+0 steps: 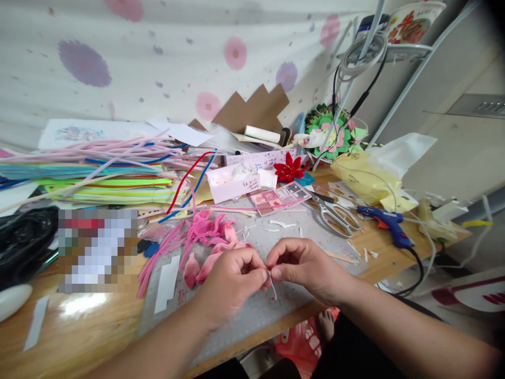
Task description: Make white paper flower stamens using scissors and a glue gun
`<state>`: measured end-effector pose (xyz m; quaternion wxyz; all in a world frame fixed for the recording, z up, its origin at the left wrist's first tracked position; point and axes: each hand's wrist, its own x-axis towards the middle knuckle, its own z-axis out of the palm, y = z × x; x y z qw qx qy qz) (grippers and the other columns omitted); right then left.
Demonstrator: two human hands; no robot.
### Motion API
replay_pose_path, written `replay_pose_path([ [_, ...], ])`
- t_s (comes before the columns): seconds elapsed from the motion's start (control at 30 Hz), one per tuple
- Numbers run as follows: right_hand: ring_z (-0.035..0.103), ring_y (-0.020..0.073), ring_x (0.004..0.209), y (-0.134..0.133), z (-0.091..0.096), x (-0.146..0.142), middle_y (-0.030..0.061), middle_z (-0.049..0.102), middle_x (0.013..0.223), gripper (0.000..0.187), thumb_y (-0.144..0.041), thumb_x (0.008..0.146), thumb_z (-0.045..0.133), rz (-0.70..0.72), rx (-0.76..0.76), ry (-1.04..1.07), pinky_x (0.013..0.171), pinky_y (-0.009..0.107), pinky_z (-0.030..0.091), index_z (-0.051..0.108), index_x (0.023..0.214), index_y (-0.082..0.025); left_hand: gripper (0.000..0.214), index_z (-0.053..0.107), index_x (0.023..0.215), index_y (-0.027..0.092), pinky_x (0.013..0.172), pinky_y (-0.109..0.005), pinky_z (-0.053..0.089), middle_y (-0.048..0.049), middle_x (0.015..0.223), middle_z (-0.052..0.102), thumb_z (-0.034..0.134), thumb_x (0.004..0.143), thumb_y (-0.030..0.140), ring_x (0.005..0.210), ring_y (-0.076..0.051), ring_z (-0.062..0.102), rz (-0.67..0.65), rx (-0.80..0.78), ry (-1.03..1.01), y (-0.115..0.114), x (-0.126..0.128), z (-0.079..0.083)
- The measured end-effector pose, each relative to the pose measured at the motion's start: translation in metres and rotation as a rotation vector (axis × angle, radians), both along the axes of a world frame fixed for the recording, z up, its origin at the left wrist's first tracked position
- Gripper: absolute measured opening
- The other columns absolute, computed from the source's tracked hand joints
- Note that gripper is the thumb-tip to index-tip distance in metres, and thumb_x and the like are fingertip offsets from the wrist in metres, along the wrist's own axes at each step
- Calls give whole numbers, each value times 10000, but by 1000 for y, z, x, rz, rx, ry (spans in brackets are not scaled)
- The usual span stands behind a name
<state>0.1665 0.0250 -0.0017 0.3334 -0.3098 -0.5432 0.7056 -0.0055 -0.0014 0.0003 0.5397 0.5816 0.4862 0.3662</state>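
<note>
Two tight fingertip pinches, left hand (232, 279) and right hand (303, 266), on white strip (273, 287) between them.

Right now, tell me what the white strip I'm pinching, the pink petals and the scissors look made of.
The white strip: thin, matte, bending limply, probably paper or wrapped wire; too small to tell.
The pink petals: fuzzy, soft-edged, likely chenille pipe cleaner, like the pink stems beside them.
The scissors: shiny grey blades and loops, apparently bare metal.
</note>
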Motion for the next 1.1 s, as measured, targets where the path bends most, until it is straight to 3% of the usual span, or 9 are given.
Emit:
replay_pose_path([
  [0.23,557,82,604,1,3,0,-33,633,655,154,-232,676,765,-24,129,-145,592,218,425,641,727,-156,147,546,550,175,498,-226,333,33,546,530,525,694,151,531,-112,450,46,132,159,-1,2,1],
  [0.6,531,106,603,-4,1,-5,-10,592,669,73,-178,704,662,-87,317,-303,575,241,432,594,723,-164,153,564,555,181,499,-225,368,25,530,558,518,672,93,513,-119,490,105,365,356,-6,4,4],
  [0.77,568,115,618,-6,3,-5,5,627,683,53,-115,704,606,-134,481,-358,602,242,469,600,721,-165,154,562,558,184,506,-226,377,23,538,572,514,675,96,516,-121,505,111,371,357,-7,4,2],
  [1.1,562,107,562,-10,3,-10,-8,629,630,131,-59,657,565,-236,659,-411,539,215,451,608,685,-179,152,568,551,185,499,-233,370,21,531,553,518,678,119,504,-121,485,157,340,336,-7,6,1],
])
